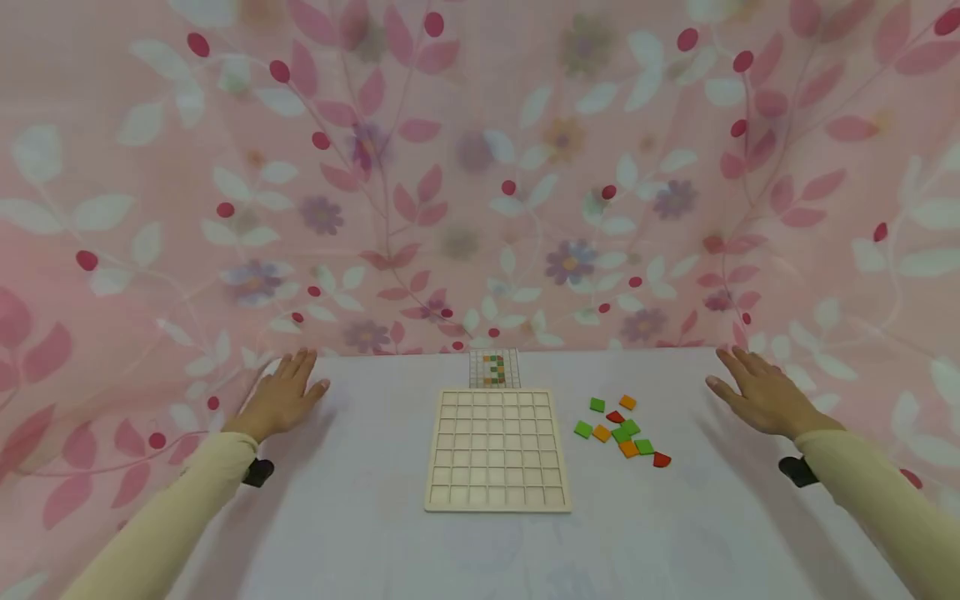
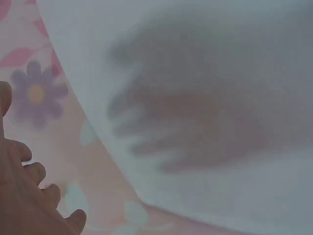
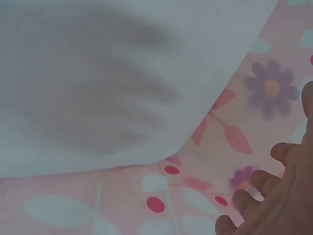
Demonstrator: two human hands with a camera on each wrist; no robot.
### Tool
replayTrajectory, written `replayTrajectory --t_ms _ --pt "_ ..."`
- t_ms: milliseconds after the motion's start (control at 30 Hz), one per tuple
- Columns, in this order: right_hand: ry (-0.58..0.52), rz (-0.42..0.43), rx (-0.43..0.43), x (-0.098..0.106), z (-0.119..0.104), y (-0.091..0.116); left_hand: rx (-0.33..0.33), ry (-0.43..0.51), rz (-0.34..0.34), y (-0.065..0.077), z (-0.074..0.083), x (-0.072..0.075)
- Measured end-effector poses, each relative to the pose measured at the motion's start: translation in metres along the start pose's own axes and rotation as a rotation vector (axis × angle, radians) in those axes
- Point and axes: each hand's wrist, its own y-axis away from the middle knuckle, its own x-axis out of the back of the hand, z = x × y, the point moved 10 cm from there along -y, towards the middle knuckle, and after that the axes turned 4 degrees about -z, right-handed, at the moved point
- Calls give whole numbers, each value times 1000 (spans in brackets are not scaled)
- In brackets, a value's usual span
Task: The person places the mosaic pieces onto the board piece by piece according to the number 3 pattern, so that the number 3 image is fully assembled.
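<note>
My left hand point(image 1: 281, 400) is held over the far left corner of the white table, fingers extended and nothing in it. Over the far right corner, my right hand point(image 1: 768, 397) is likewise spread and holds nothing. Both wrist views show the hands casting soft shadows on the white surface, apart from it. Between the hands lies a pale gridded board point(image 1: 497, 457) with bare cells. Nearest the right hand are loose flat tiles: green squares point(image 1: 583, 429), orange squares point(image 1: 627, 402) and red rounded-edge pieces point(image 1: 662, 459).
A small grid card point(image 1: 480, 367) with a pattern of coloured cells lies behind the board, against its far edge. Pink floral cloth point(image 1: 480, 217) hangs beyond the table point(image 1: 360, 517) and along its sides. Dark wrist devices point(image 1: 258, 472) sit under both sleeve cuffs.
</note>
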Motion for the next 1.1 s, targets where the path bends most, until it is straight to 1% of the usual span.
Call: replayTrajectory --t_ms 100,167,233,300,400,500,600,700,833,967,1100 --pt "-32 -17 -8 -12 -6 -3 -39 29 27 0 20 -16" --pt "-33 -28 -1 -19 -11 -9 -68 53 62 4 36 -28" --pt "-33 -32 10 -26 -17 -15 -93 91 64 9 55 -41" --pt "-31 -28 27 -32 -24 -19 -100 132 32 14 73 -56" --pt "-54 -17 53 -42 -36 -24 -111 162 -30 23 99 -77" --pt "-86 -3 69 -50 -46 -27 -107 168 -84 31 119 -97" --pt "-120 9 76 -59 -54 -29 -116 191 -118 38 137 -114" --pt "-147 21 83 -65 -62 -33 -123 224 -128 42 148 -125" --pt "-173 43 105 -68 -75 -38 -128 273 -106 40 159 -128" --pt "-185 59 127 -74 -88 -42 -119 342 -85 34 163 -133" --pt "-154 88 139 -81 -99 -42 -124 389 -57 34 165 -142"
